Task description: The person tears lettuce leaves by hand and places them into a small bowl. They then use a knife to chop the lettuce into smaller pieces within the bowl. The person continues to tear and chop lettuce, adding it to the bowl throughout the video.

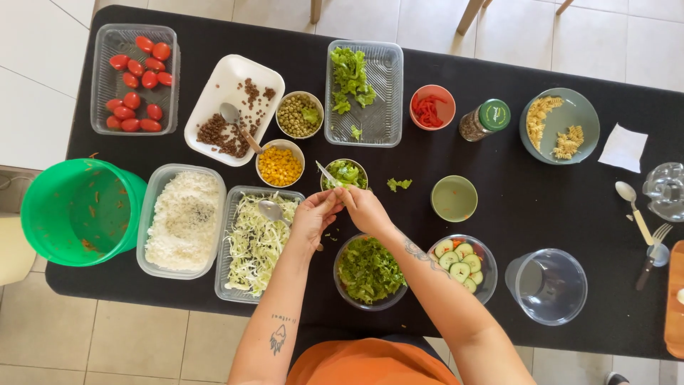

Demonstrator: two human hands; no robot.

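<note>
1. Right hand [365, 207] closed around a knife [328, 175], blade pointing up-left over the small bowl of lettuce [345, 173]; grip sits on the handle.
2. Left hand [313, 214] touching the right, fingers curled; probably pinching a leaf, too small to tell.
3. Lettuce is light, limp, tears easily; best pinched loosely by the edge.
4. Glass bowl of chopped greens [368, 271] just below the hands; shredded cabbage tray [258, 242] with spoon [271, 210] beside the left; cucumber bowl [463, 264] to the right.

The counter [499, 214] wears a matt black cloth. The tomato tray [101, 85] is clear, shiny plastic. The spoon [271, 210] is shiny metal. The napkin [623, 148] is paper.
</note>
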